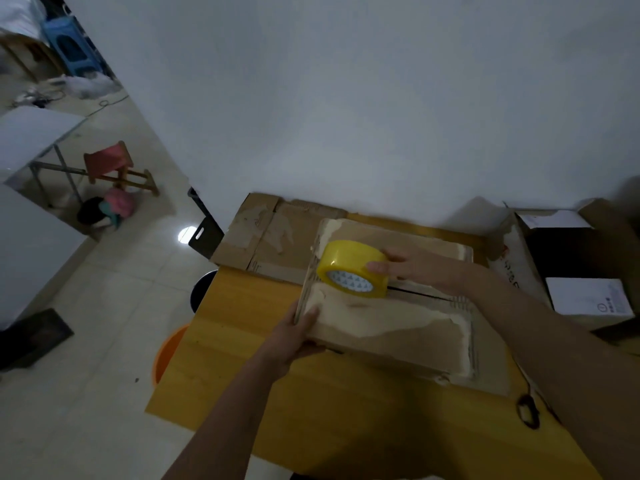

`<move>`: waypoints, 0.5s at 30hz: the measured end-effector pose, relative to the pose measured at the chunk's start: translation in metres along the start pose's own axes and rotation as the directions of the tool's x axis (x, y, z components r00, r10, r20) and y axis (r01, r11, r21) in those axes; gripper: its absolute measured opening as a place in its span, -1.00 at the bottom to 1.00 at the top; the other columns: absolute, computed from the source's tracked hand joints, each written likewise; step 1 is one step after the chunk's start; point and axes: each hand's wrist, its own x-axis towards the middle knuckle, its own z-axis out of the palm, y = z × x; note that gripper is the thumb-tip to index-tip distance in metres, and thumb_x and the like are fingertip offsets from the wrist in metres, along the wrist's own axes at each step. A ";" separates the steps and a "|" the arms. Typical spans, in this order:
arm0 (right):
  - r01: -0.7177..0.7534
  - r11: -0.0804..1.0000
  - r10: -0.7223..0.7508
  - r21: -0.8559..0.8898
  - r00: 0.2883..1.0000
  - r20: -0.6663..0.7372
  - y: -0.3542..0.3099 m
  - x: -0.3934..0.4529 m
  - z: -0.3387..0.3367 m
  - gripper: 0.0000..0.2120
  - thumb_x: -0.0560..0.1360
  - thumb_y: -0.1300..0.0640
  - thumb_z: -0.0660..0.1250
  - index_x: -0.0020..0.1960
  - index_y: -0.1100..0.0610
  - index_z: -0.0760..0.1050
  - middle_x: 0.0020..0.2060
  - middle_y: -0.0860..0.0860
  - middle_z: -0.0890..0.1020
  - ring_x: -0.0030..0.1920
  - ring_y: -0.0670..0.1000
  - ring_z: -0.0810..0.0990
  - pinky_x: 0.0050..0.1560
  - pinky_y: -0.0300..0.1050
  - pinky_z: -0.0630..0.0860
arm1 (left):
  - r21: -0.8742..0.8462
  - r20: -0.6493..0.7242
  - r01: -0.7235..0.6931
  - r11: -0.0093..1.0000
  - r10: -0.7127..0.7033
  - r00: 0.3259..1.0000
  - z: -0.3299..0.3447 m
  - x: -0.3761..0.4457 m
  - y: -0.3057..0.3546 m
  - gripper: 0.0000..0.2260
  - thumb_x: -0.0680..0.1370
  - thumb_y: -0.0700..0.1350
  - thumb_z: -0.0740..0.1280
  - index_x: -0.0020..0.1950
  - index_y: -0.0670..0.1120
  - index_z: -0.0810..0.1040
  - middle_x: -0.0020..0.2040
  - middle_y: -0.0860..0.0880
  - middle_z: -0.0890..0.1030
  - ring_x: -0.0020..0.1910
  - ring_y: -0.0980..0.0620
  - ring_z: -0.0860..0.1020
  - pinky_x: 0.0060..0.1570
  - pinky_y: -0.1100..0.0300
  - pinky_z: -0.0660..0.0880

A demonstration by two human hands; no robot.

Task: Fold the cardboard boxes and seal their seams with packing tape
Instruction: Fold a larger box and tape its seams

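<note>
Cardboard lay flattened against the wall at the back of the yellow table [242, 358], and nearer the person sat the folded box [391, 327], flaps closed with a dark seam running across its top. By my reading the taping step was just starting. Right hand [412, 265] curled its fingers around the yellow tape roll [353, 268], set on the box at the seam's left end. Left hand [294, 336] gripped the box's near left corner, steadying it. Next would come drawing tape rightward along the seam, pressed flat
</note>
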 end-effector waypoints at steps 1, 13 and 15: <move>0.021 0.999 -0.021 -0.030 1.000 -0.009 -0.001 -0.002 0.001 -0.63 0.50 -0.17 0.31 0.23 -0.03 0.49 0.16 -0.13 0.61 0.15 -0.11 0.57 0.21 -0.18 0.47 | 0.017 -0.004 -0.004 1.000 0.004 1.000 -0.001 0.000 0.000 -0.58 0.59 0.05 0.34 0.43 0.05 0.39 0.29 -0.08 0.53 0.19 -0.12 0.58 0.05 -0.08 0.62; 0.118 0.989 -0.124 -0.086 0.990 -0.073 -0.001 -0.007 0.028 -0.53 0.53 -0.22 0.30 0.18 0.16 0.52 0.14 0.16 0.59 0.19 0.15 0.56 0.30 0.21 0.42 | 0.378 -0.142 -0.060 0.924 0.122 0.982 -0.027 0.020 0.049 -0.60 0.65 -0.08 0.26 0.49 -0.07 0.36 0.31 -0.13 0.47 0.20 -0.17 0.53 0.05 -0.04 0.61; 0.119 0.990 -0.125 -0.069 0.989 -0.084 0.000 -0.009 0.030 -0.47 0.56 -0.19 0.27 0.25 0.26 0.44 0.22 0.26 0.52 0.23 0.25 0.50 0.31 0.26 0.40 | 0.427 -0.162 -0.066 0.902 0.148 0.976 -0.029 0.029 0.060 -0.63 0.66 -0.10 0.26 0.47 -0.11 0.40 0.34 -0.17 0.46 0.21 -0.18 0.52 0.12 -0.09 0.59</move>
